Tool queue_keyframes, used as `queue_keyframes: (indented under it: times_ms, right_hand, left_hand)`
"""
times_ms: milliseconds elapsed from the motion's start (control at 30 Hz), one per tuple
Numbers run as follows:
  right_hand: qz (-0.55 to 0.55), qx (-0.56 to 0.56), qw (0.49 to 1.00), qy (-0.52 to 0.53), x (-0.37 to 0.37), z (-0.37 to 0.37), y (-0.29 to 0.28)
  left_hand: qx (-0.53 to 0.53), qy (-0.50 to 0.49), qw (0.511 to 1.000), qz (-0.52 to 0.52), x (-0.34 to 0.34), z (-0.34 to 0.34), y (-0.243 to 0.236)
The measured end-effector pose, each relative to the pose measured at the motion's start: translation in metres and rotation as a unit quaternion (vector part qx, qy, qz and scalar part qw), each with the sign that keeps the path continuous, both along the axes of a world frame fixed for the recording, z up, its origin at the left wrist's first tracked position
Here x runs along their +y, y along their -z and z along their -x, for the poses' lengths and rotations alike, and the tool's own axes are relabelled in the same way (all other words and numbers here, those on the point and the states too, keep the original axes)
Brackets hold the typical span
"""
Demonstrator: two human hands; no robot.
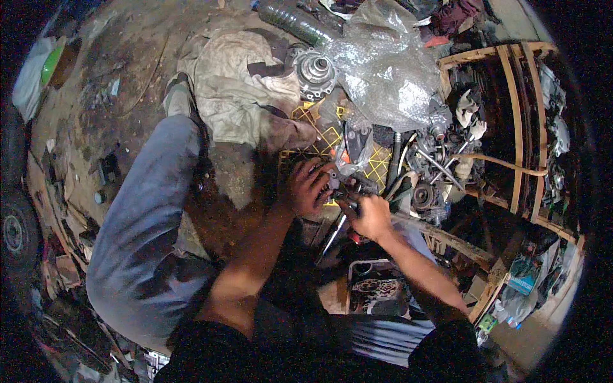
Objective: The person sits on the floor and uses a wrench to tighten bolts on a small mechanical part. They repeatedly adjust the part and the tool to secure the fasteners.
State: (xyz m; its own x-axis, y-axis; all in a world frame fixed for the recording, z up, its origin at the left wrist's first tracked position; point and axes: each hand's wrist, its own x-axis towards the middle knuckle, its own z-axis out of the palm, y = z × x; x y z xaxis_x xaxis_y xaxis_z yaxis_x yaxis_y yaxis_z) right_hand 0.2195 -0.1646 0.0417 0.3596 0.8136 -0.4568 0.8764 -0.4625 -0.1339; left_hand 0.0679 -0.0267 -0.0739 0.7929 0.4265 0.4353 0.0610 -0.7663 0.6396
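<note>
My left hand is closed round a small grey metal part, its fingers curled over the top. Beside it, my right hand grips a dark-handled tool whose tip meets the part; its exact kind does not show. A shiny metal rod slants down below the right hand, and I cannot tell whether it is held. Beyond the hands are a yellow mesh crate and a clear plastic bag. A round stepped metal housing sits farther off.
A stained cloth lies ahead, beside bubble wrap and a large plastic bottle. To the right are loose metal parts and tools and a wooden frame. A tyre stands at far left.
</note>
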Motion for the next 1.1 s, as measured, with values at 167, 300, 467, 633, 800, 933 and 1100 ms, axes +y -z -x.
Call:
queue_keyframes:
  times_ms: [167,300,467,633,800,933,1100]
  right_hand:
    - [-0.075,0.012,0.964,0.256,-0.005,0.045,0.011]
    - [-0.247,0.224,0.819,0.467,-0.001,0.072,0.034]
    - [-0.281,0.386,0.565,0.673,0.050,0.107,0.016]
    - [-0.280,0.375,0.471,0.748,0.070,0.114,0.018]
    - [-0.357,0.434,0.447,0.696,0.045,0.116,0.031]
    - [-0.426,0.366,0.491,0.666,0.028,0.133,0.011]
    - [-0.467,0.241,0.592,0.610,0.005,0.127,-0.016]
  left_hand:
    - [-0.028,-0.008,1.000,-0.005,0.001,0.000,-0.005]
    - [-0.040,-0.018,0.999,-0.021,0.000,-0.002,-0.003]
    - [-0.037,-0.028,0.998,-0.040,-0.001,-0.003,0.009]
    - [0.021,-0.005,0.999,-0.042,0.000,-0.001,0.015]
    - [-0.016,-0.033,0.999,-0.036,0.000,-0.002,0.004]
    - [0.006,-0.022,0.999,-0.024,-0.001,-0.001,-0.003]
    - [0.013,-0.033,0.999,-0.019,-0.002,0.003,-0.008]
